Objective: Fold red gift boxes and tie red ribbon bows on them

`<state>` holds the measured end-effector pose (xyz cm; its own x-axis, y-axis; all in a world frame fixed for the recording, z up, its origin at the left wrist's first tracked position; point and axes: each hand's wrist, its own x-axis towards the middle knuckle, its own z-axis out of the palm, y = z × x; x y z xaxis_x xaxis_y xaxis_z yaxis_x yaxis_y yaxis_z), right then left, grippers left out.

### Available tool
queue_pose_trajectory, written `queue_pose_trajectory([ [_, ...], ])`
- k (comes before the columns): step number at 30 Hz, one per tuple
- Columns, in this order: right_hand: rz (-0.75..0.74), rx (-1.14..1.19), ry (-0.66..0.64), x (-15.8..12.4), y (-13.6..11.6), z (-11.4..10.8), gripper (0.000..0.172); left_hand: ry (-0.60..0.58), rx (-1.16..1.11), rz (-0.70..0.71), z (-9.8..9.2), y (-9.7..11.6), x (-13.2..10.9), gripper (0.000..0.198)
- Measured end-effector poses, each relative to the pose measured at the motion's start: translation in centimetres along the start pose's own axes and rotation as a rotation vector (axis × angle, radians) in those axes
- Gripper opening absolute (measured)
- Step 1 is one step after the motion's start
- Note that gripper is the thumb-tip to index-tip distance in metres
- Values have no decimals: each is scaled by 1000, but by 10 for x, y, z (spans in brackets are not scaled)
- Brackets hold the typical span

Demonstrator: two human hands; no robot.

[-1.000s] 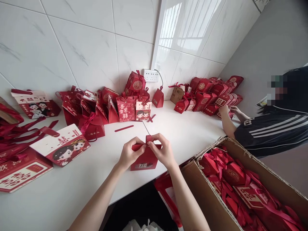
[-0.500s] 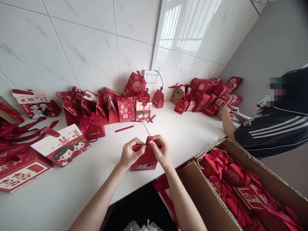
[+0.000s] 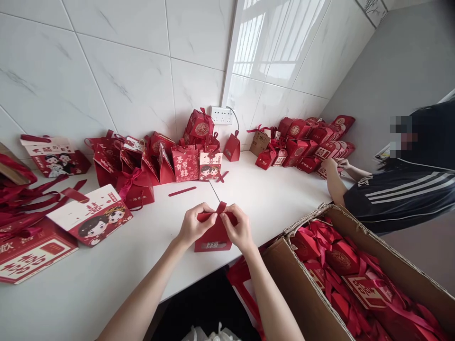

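Note:
A small red gift box (image 3: 212, 237) stands upright near the front edge of the white table (image 3: 149, 265), with a little window low on its front. My left hand (image 3: 195, 222) pinches the top left of this box between thumb and fingers. On the other side, my right hand (image 3: 239, 226) grips the top right, its thumb pressed against the front. Between the two thumbs a red strap loop (image 3: 221, 207) sticks up from the top. My fingers hide most of the box's upper edge.
Finished-looking red boxes (image 3: 185, 161) line the wall, and a loose red strip (image 3: 182, 191) lies before them. To the right stands an open carton (image 3: 309, 284) of ribboned boxes. Beyond it, a person's hands (image 3: 332, 170) touch a stack of boxes (image 3: 305, 142). A white-topped box (image 3: 90, 213) lies at left.
Both hands keep their grip at the top of the gift box, with small shifts of the fingers. The strap loop leans slightly differently. The camera view has moved a little.

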<state>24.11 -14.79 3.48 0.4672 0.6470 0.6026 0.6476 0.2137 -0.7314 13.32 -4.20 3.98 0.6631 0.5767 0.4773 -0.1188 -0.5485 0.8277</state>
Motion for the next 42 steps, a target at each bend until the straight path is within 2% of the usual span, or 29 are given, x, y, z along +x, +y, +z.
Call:
queue_pose_trajectory([
  [6, 20, 17, -74, 1, -2, -6, 11, -207, 46, 18, -20, 15, 6, 11],
  [11, 29, 65, -62, 0, -1, -5, 11, -257, 49, 42, -22, 30, 13, 14],
  [13, 29, 68, -68, 0, 0, -5, 11, -232, 68, 19, -18, 32, 15, 15],
  [16, 24, 65, -61, 0, 0, -4, 10, -96, 99, 30, -7, 28, 13, 14],
  [18, 17, 50, -47, -1, 0, -2, 9, 36, 144, 127, 0, 22, 10, 14],
  [20, -1, 22, -33, -2, 1, -1, 8, 171, 213, 282, 8, 15, 8, 13],
  [23, -64, -46, 26, -5, 5, 0, 8, 286, 284, 451, 20, 6, 9, 11],
  [26, -162, -125, 141, -7, 10, -3, 9, 288, 288, 458, 30, 6, 13, 12],
  [28, -201, -156, 171, -8, 13, -7, 10, 236, 269, 363, 31, 13, 17, 14],
  [31, -203, -162, 124, -6, 14, -12, 10, 54, 174, 131, 24, 28, 24, 8],
  [32, -197, -159, 102, -5, 13, -14, 10, -6, 135, 83, 21, 32, 26, 8],
  [34, -184, -156, 70, -3, 12, -16, 11, -59, 72, 72, 16, 34, 31, 9],
  [39, -155, -143, 44, -1, 10, -19, 10, 59, 58, 183, 19, 32, 37, 15],
  [42, -160, -115, 39, -2, 8, -20, 10, 215, 82, 313, 16, 59, 23, 8],
])
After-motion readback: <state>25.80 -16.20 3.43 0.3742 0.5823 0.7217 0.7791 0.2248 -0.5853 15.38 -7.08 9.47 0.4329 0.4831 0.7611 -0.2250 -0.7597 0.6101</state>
